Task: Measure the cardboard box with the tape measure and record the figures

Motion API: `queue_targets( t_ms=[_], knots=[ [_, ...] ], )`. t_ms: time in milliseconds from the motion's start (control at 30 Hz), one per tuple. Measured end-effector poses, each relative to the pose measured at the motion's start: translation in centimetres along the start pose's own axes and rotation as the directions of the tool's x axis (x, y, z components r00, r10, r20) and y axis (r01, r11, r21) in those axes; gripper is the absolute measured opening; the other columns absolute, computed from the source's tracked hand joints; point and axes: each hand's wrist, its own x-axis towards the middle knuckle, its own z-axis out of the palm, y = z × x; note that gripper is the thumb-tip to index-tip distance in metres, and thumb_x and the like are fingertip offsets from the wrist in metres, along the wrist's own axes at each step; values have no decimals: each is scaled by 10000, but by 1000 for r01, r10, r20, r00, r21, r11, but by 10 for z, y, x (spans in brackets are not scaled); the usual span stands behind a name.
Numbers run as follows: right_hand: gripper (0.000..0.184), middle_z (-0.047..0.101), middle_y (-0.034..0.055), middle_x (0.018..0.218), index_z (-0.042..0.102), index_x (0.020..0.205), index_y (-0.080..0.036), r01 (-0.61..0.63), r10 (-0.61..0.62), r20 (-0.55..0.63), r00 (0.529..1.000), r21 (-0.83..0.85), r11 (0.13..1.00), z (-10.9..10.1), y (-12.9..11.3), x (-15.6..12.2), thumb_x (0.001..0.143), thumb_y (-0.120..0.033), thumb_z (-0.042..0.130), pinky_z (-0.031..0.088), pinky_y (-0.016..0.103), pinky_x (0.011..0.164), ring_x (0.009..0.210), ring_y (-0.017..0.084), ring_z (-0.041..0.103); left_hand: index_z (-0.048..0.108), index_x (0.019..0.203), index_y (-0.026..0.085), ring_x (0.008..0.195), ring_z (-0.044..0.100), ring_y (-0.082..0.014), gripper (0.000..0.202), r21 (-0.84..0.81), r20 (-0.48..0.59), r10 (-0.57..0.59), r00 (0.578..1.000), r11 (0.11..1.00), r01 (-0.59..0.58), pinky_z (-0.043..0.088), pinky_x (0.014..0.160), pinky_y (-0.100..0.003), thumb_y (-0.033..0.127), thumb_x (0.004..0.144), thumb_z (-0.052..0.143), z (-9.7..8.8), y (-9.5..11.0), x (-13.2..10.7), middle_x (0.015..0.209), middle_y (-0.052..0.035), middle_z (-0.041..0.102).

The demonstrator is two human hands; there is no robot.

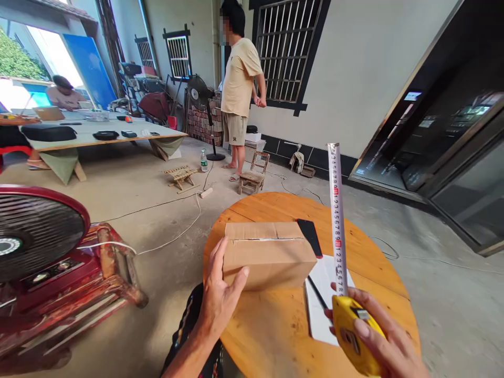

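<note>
A closed brown cardboard box (271, 260) sits on the round wooden table (275, 331). My left hand (222, 283) rests against the box's left end, thumb on its near side and the fingers along the end. In my right hand (378, 331) is a yellow tape measure (352, 331), with its white blade (336, 220) drawn out and pointing up and away, to the right of the box. Under the blade lies white paper (323, 315) with a dark pen (317, 292) on it. A black phone (310, 236) with a red edge is beside the box's far right corner.
A red fan (35, 236) stands on a worn wooden stand at the left. Beyond the table are a small wooden chair (252, 176), a low wooden stool (181, 176), a water bottle (203, 160) and a standing person (238, 79). Cables (169, 242) cross the floor.
</note>
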Motion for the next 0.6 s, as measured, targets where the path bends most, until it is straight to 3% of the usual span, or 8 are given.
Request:
queue_targets(
  t_ms=[67, 133, 267, 367, 467, 600],
  knots=[
    [663, 727, 112, 1044, 499, 1254, -255, 62, -62, -3, 998, 10, 998, 7, 0, 22, 733, -574, 756, 546, 432, 835, 967, 315, 695, 249, 1517, 287, 1363, 442, -267, 716, -32, 10, -34, 999, 999, 34, 416, 1091, -434, 377, 897, 595, 2, -7, -3, 1523, -104, 402],
    [614, 732, 117, 990, 532, 1199, -231, 89, -92, 76, 993, 53, 995, 16, 2, 38, 736, -570, 749, 554, 420, 774, 919, 311, 704, 221, 1529, 282, 1351, 461, -265, 718, -54, 37, -66, 997, 996, 68, 456, 1053, -417, 395, 913, 572, 4, -12, -5, 1523, -111, 407],
    [511, 738, 102, 946, 590, 1112, -235, 80, -96, 129, 987, 125, 989, 27, 0, 42, 742, -550, 746, 554, 356, 710, 901, 288, 710, 241, 1523, 280, 1294, 527, -258, 681, -49, 73, -119, 990, 991, 123, 486, 1010, -414, 438, 930, 536, -3, -10, -1, 1480, -110, 471],
    [483, 722, 101, 1059, 597, 1112, -254, 56, -74, 108, 991, 160, 985, 30, -12, 31, 746, -539, 733, 562, 378, 731, 939, 297, 707, 347, 1485, 263, 1203, 599, -259, 641, 20, 75, -145, 987, 989, 144, 518, 953, -395, 477, 914, 543, -21, 0, 9, 1377, -103, 579],
    [494, 723, 114, 1038, 610, 1106, -245, 23, -49, 136, 990, 186, 982, 33, -29, 29, 747, -570, 705, 573, 421, 736, 948, 332, 707, 493, 1397, 240, 1061, 673, -259, 574, 131, 115, -130, 985, 985, 114, 556, 851, -355, 492, 886, 563, -41, 8, 23, 1200, -82, 692],
    [394, 723, 110, 994, 616, 992, -208, -22, -12, 164, 986, 207, 978, 41, -47, 51, 786, -530, 710, 590, 403, 713, 921, 330, 718, 566, 1328, 230, 900, 713, -251, 510, 295, 194, -143, 970, 952, 81, 564, 739, -329, 474, 881, 538, -45, 8, 42, 1047, -72, 744]
  ],
)
